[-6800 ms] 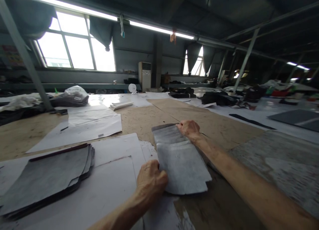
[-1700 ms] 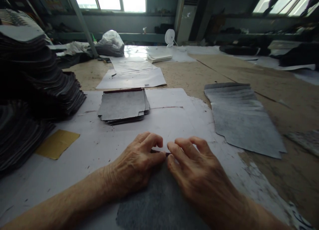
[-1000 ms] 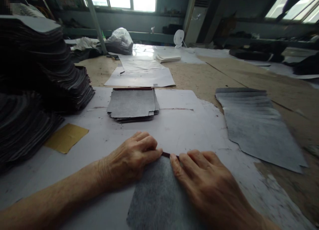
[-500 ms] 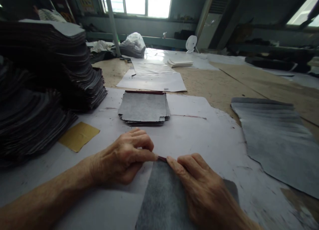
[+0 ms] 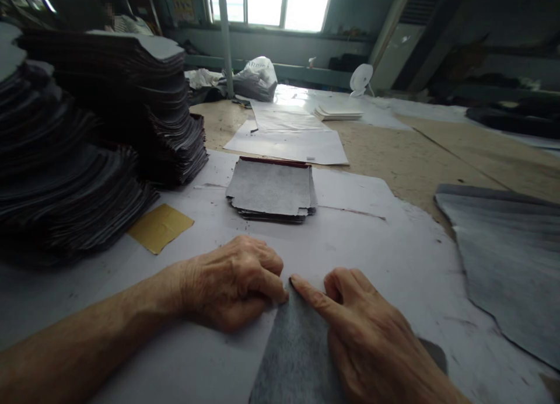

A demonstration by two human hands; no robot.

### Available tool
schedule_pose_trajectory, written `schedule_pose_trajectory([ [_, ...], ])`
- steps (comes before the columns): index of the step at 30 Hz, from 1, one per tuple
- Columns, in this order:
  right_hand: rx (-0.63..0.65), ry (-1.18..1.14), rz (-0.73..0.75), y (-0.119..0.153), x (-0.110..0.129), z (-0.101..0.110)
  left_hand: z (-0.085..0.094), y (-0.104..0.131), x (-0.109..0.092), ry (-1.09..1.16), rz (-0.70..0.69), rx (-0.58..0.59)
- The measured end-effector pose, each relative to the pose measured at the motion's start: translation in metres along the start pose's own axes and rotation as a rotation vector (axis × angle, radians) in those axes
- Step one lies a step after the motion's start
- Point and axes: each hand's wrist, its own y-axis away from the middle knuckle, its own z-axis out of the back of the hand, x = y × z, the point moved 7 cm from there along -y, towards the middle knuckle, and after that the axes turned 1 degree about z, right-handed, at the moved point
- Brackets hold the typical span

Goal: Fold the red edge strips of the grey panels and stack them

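A grey fabric-like sheet (image 5: 291, 348) lies on the white paper at the bottom centre, its narrow upper end between my hands. My left hand (image 5: 240, 284) is curled, thumb and fingers pressed together at the left edge of that end; whatever is pinched there is too small to make out. The index finger of my right hand (image 5: 367, 325) is stretched out and presses the tip of the sheet, with the other fingers bent and the palm over its right side. Beyond both hands sits a small stack of grey notched pieces (image 5: 271, 188) with a dark red far edge.
Tall stacks of dark sheets (image 5: 153, 100) rise at the left, near a yellow square (image 5: 161, 227). A larger grey sheet (image 5: 511, 264) lies at the right. Farther back are white sheets (image 5: 293, 144), a plastic bag (image 5: 258, 80) and a person (image 5: 126, 24) at the upper left.
The view has turned left, so things appear farther right. My left fingers have moved down along the sheet's edge, and my right index finger now lies on its tip. The dark red fold between them no longer shows.
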Motion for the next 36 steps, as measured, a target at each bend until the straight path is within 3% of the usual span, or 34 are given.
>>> schedule_pose_trajectory([
  [7, -0.019, 0.07, -0.025, -0.002, 0.003, -0.001, 0.001, 0.0, -0.002, 0.0, 0.002, -0.015],
  [13, -0.25, 0.057, -0.042, 0.012, -0.001, 0.018, 0.002, 0.0, 0.001, 0.051, -0.016, -0.083],
  [22, -0.455, 0.067, -0.069, 0.015, -0.003, 0.044, 0.003, -0.001, -0.001, 0.043, -0.02, -0.121],
  [25, -0.373, 0.084, -0.024, 0.003, -0.002, 0.039, 0.003, -0.001, -0.003, 0.031, -0.024, -0.109],
  [30, -0.162, 0.174, 0.147, -0.021, 0.011, 0.014, 0.0, 0.0, -0.001, 0.009, -0.023, -0.074],
  [33, -0.147, 0.214, 0.178, -0.026, 0.014, 0.004, -0.001, 0.0, -0.001, 0.0, -0.022, -0.06],
  [36, -0.204, 0.213, 0.056, -0.027, 0.004, 0.002, -0.001, 0.0, -0.001, -0.004, -0.018, -0.05],
])
